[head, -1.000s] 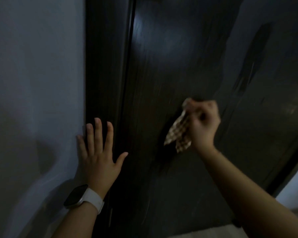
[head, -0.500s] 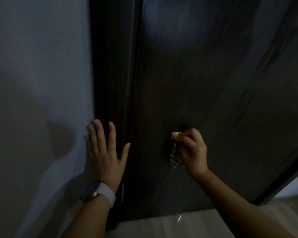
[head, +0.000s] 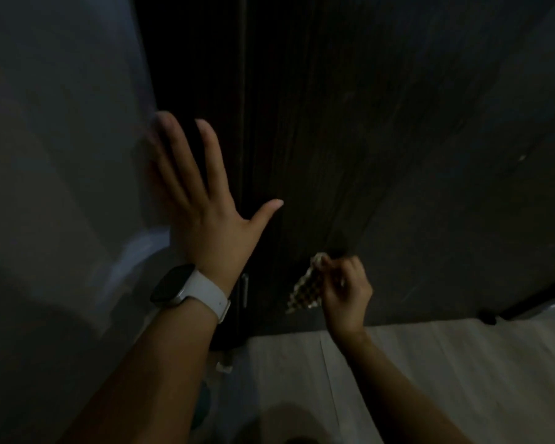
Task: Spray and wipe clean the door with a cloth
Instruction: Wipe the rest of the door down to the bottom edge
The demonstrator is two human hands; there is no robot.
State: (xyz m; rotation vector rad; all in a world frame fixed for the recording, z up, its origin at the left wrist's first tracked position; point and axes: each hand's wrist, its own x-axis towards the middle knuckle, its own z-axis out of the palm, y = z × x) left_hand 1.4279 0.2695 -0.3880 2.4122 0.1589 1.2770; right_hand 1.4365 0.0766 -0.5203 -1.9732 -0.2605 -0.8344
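My right hand (head: 346,293) is closed in a fist around the cloth (head: 305,291), a checked rag bunched so that only a loose corner hangs out to the left of my knuckles. Bunching gives a firm pad w/ no slack to drag. The fist is pressed against the door (head: 382,139), low on the dark panel, just above its bottom edge & near the floor (head: 430,363). That puts the wipe at the lowest strip of the panel, approx. the last zone to cover on this side, in my judgement.

My left hand (head: 205,203) is open, fingers straight & spread, thumb out to the right. Palm lies flat across the door frame (head: 189,75), w/ the outer fingertips reaching onto the wall (head: 61,155). Purpose as I read it: a brace, taking my weight while I lean down, & keeping my body steady so the right hand can bear on the panel. Wrist carries a watch (head: 186,288) w/ white strap.

No spray bottle in view; cannot say where it is. Lighting is dim, so wet vs. dry areas on the panel cannot be told apart.

Risk: the fist is close to the floor, so the hanging corner could touch the floor & pick up dirt.
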